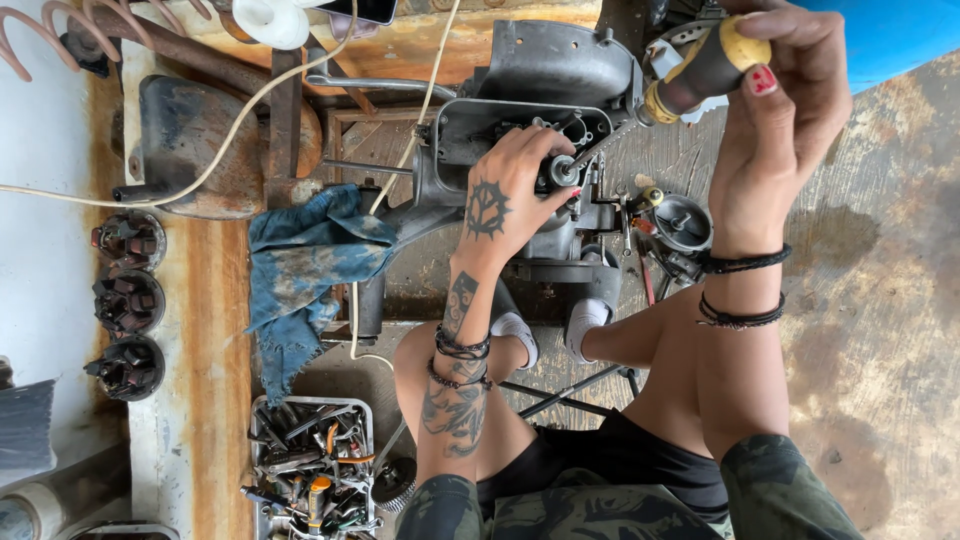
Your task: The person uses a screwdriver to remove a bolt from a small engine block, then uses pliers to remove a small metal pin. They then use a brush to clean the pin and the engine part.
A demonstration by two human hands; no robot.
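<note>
My left hand (510, 190) rests on a dark grey metal engine housing (545, 110) at the top centre, its fingers closed around a small round part (560, 172) of it. My right hand (775, 110) grips a screwdriver with a black and yellow handle (700, 72). The shaft slants down-left, with its tip at the round part by my left fingers. Both wrists wear dark bracelets. My knees frame the lower middle of the view.
A blue rag (305, 265) lies left of the engine. Below it stands a metal tray of tools (312, 465). Three dark round parts (128, 300) sit in a row at the far left. A small round metal piece (682, 222) lies right of the engine.
</note>
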